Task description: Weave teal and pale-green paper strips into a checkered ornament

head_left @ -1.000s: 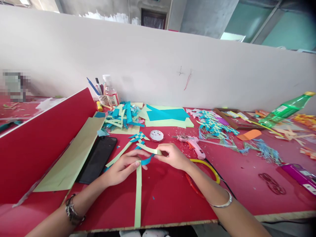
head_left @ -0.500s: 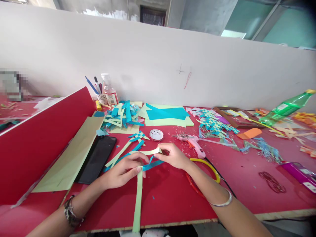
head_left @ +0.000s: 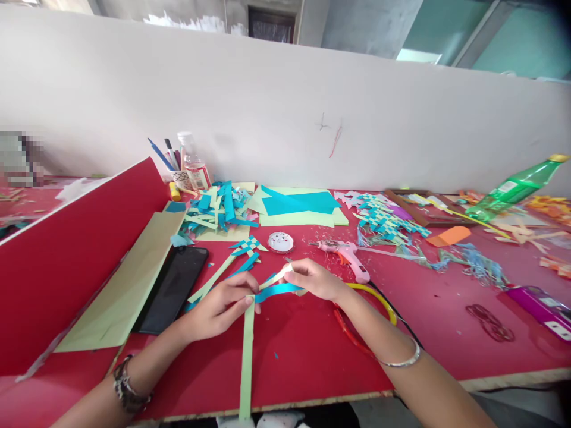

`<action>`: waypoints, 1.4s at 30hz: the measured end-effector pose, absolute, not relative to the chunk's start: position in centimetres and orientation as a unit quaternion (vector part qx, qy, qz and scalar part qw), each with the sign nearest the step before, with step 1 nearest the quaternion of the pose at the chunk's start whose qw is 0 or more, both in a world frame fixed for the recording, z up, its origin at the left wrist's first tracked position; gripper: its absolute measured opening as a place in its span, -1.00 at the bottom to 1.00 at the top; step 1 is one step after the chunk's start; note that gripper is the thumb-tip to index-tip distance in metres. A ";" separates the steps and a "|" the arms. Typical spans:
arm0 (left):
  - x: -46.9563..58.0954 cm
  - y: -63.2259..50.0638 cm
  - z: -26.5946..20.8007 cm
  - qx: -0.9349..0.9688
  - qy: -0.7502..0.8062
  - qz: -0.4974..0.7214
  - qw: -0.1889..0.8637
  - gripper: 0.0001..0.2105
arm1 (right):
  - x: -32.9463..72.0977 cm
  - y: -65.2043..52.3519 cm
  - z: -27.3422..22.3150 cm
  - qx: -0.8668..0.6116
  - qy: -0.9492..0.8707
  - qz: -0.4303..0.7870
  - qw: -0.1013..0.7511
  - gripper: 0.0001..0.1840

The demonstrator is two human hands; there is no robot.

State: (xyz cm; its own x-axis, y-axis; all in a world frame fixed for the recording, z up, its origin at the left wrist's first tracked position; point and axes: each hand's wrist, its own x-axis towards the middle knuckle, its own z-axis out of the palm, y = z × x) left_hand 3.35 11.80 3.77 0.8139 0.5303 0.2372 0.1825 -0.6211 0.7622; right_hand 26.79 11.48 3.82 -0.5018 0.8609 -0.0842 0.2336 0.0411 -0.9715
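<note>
My left hand (head_left: 227,306) pinches folded paper strips between thumb and fingers above the red table. From that pinch a pale green paper strip (head_left: 247,362) hangs down toward the table's front edge, and a blue paper strip (head_left: 279,290) runs across to the right. My right hand (head_left: 314,279) is closed on a pale green strip end at its fingertips; the blue strip passes at its underside. Just beyond the hands lies a small woven blue-and-green piece (head_left: 250,245) with long loose strips. The fold under my left thumb is partly hidden.
A pink glue gun (head_left: 350,258) and a round white lid (head_left: 281,242) lie beyond my hands. Left are a black phone (head_left: 173,291) and a strip pile (head_left: 220,208). Woven pieces (head_left: 388,214), a green bottle (head_left: 517,187) and a purple box (head_left: 539,309) lie right.
My right hand has shifted slightly right and turned, drawing the pale green strip end nearer itself. The blue strip now stretches more visibly between the hands. My left hand keeps its pinch.
</note>
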 end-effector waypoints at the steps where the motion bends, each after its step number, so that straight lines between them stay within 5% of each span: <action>1: 3.3 11.8 3.8 0.877 0.203 0.222 0.374 -0.70 | 26.9 11.5 3.8 -0.395 -0.658 0.576 0.283 -0.60; 6: 3.3 11.8 4.1 0.912 0.191 0.188 0.310 -0.74 | 27.2 11.9 4.2 -0.282 -0.657 0.630 0.303 -0.56; 12: 3.1 12.0 4.4 0.946 0.198 0.167 0.193 -0.79 | 27.2 12.1 4.9 -0.296 -0.650 0.626 0.313 -0.73; 17: 3.0 12.0 4.8 0.953 0.208 0.177 0.133 -0.80 | 27.4 11.9 5.9 -0.279 -0.691 0.582 0.325 -0.66; 23: 3.1 12.0 5.6 0.949 0.222 0.188 0.122 -0.80 | 27.4 11.5 7.7 -0.295 -0.717 0.542 0.324 -0.83; 42: 3.3 13.8 8.1 0.946 0.249 0.191 0.081 -0.74 | 26.5 12.7 11.2 -0.351 -0.751 0.416 0.372 -0.90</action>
